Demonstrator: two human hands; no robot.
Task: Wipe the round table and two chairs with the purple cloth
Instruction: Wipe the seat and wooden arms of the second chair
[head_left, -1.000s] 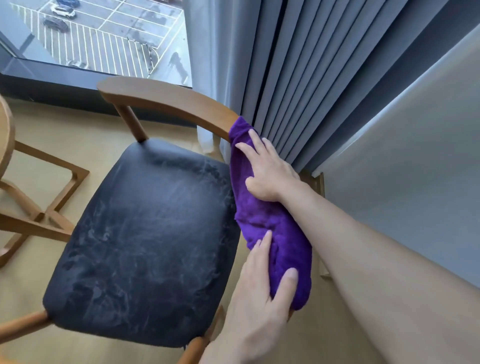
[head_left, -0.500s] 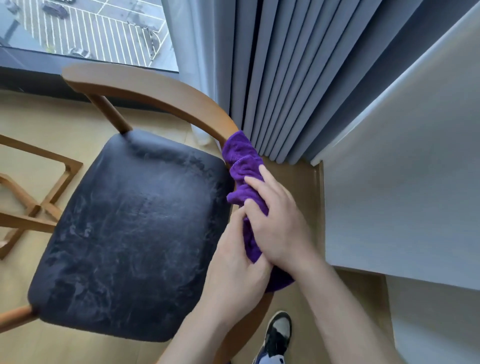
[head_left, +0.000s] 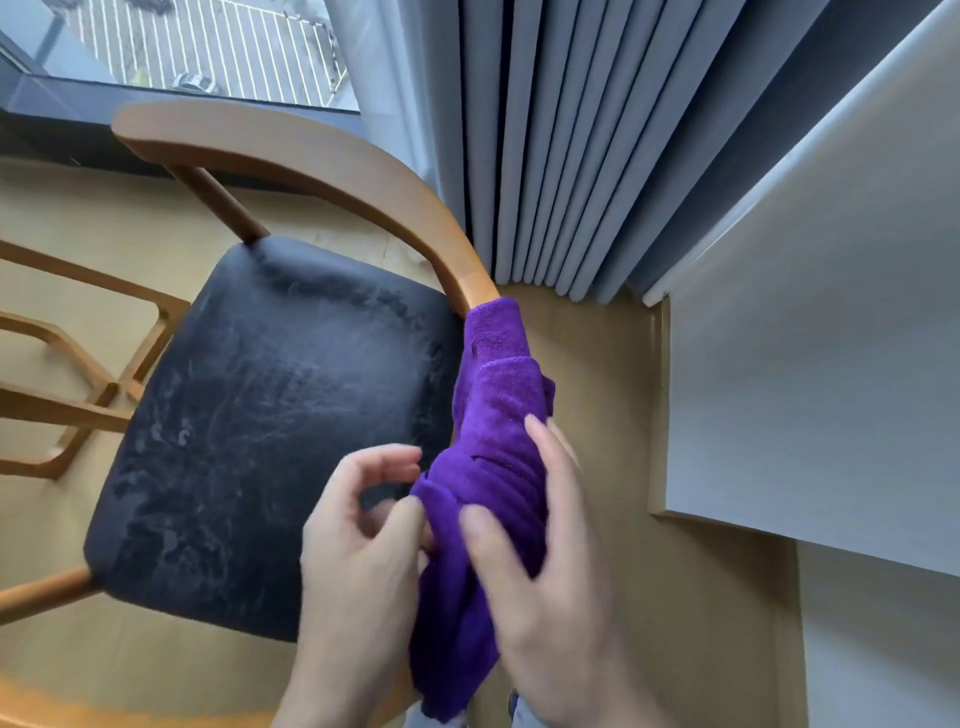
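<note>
My fingers are bunching the cloth on the chair's curved rail.

My right hand (head_left: 540, 582) presses the plush purple cloth (head_left: 493, 467), left hand (head_left: 363, 551) pinching its near edge; it runs lengthwise along the curved wooden armrest (head_left: 332, 171), away from me.

The chair (head_left: 291, 156) stood on a pale wooden floor (head_left: 597, 364) — its curved wooden back rail running from far left round to the right, its black seat (head_left: 249, 415) scuffed and marked. The purple cloth (head_left: 493, 467) lay bunched over the right part of that rail — draping down its near end.
</note>
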